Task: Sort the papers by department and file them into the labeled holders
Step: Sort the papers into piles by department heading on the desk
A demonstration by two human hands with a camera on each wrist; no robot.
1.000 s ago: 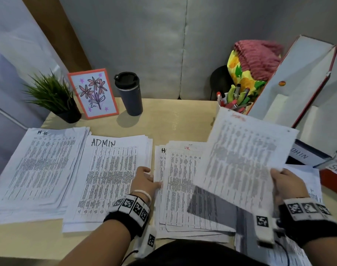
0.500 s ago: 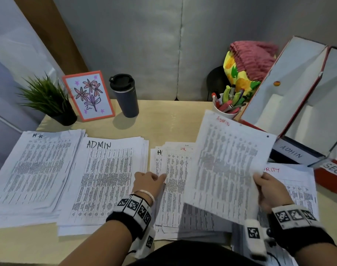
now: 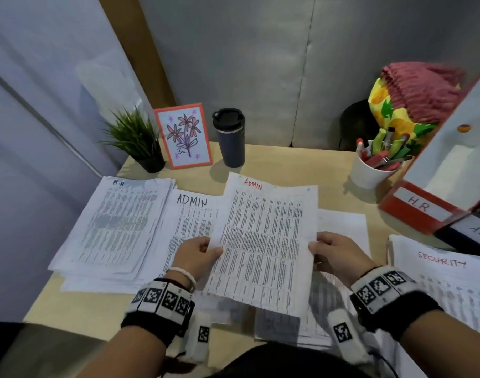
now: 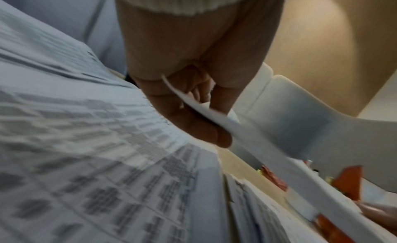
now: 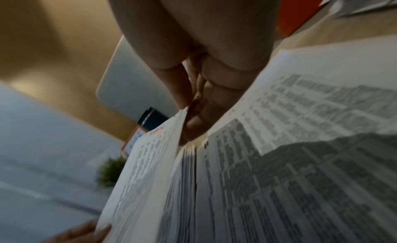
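From the head view we see the sheet (image 3: pixel 263 241) headed ADMIN in red lifted above the desk (image 3: pixel 285 165). Our left hand (image 3: pixel 196 255) pinches its left edge and our right hand (image 3: pixel 339 255) pinches its right edge. Left of the sheet lies the ADMIN pile (image 3: pixel 187 227), beyond that the H.R pile (image 3: pixel 118 222); right of it the SECURITY pile (image 3: pixel 446 274) and the H.R holder (image 3: pixel 421 208).

At the left wrist, thumb and curled fingers (image 4: pixel 201 127) grip the sheet's edge.

At the right wrist, thumb and fingers (image 5: pixel 201 121) close on the sheet's other edge, above an unsorted pile (image 5: pixel 300 178).
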